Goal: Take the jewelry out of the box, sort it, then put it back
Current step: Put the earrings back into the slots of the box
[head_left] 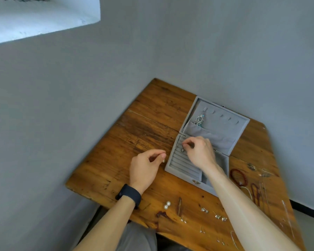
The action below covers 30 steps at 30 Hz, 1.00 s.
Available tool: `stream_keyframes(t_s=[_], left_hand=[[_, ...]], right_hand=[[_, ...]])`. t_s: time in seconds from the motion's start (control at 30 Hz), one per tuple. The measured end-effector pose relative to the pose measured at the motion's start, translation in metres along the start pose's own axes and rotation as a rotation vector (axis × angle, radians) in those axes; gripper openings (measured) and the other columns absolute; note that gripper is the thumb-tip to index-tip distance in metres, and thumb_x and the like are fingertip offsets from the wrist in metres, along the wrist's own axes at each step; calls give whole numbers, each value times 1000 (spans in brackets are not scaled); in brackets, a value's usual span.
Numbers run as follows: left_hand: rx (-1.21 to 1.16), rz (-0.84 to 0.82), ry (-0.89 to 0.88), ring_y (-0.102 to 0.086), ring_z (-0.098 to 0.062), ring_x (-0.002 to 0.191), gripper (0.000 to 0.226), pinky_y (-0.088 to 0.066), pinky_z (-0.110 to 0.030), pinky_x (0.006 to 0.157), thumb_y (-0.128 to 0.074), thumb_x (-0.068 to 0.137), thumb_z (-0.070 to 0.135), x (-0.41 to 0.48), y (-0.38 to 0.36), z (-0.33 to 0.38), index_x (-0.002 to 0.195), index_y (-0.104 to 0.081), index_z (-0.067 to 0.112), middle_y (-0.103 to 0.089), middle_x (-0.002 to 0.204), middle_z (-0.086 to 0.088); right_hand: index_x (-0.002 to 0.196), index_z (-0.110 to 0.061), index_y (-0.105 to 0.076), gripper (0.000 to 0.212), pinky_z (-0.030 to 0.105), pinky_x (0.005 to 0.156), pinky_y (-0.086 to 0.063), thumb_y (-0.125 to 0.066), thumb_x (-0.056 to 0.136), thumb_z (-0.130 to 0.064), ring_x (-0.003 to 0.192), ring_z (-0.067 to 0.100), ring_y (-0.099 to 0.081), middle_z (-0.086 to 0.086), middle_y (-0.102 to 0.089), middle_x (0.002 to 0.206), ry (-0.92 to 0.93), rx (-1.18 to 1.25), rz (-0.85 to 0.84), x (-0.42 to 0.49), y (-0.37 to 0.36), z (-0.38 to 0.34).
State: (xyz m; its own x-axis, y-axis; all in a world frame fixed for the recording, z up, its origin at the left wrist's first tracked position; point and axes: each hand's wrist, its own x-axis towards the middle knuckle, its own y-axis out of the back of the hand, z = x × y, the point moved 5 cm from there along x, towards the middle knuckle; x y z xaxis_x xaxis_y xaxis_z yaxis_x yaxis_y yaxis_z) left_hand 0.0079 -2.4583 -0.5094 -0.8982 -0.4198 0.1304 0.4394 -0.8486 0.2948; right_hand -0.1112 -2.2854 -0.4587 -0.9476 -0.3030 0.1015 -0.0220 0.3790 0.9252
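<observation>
A grey velvet jewelry box (172, 169) lies open on the wooden table (149, 127). Its lid holds a silver and turquoise pendant (199, 120) hanging over a fabric pocket. My right hand (200, 152) hovers over the ring slots and pinches a small dark ring (182, 149). My left hand (146, 168), just left of the box, pinches a small gold ring (163, 161) between thumb and forefinger. Pearl earrings (167, 205) and several small earrings (220, 217) lie along the near table edge.
A red bead bracelet (238, 176), a darker bead strand (255, 192) and thin chains (286, 214) lie on the table to the right of the box. Grey walls close off the table's far and right sides. A black band is on my left wrist (129, 195).
</observation>
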Motion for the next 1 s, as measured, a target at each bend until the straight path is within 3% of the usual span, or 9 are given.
stream_keyframes(t_s=[0.2,0.67,1.0], left_hand=[[8,-4,3,-62,14,94,14,-47,-4,80,-70,90,41,-1,-1,-3,102,-77,39,-71,94,31],[40,3,8,-62,14,89,11,-47,-5,75,-71,89,44,-2,-2,-5,99,-76,44,-70,88,31],[72,1,2,-62,13,89,12,-47,-5,74,-70,89,44,-2,-2,-5,99,-76,43,-71,86,29]], right_hand=[[106,-30,-75,17,44,91,-53,-62,95,-32,111,26,-58,-2,-70,115,-76,-30,-40,18,-6,3],[101,-35,-75,15,42,87,-57,-64,90,-35,104,25,-65,-4,-74,106,-218,-82,-65,30,0,-7],[103,-32,-72,14,31,75,-55,-61,94,-31,98,24,-67,-5,-75,102,-207,-46,76,17,6,-6]])
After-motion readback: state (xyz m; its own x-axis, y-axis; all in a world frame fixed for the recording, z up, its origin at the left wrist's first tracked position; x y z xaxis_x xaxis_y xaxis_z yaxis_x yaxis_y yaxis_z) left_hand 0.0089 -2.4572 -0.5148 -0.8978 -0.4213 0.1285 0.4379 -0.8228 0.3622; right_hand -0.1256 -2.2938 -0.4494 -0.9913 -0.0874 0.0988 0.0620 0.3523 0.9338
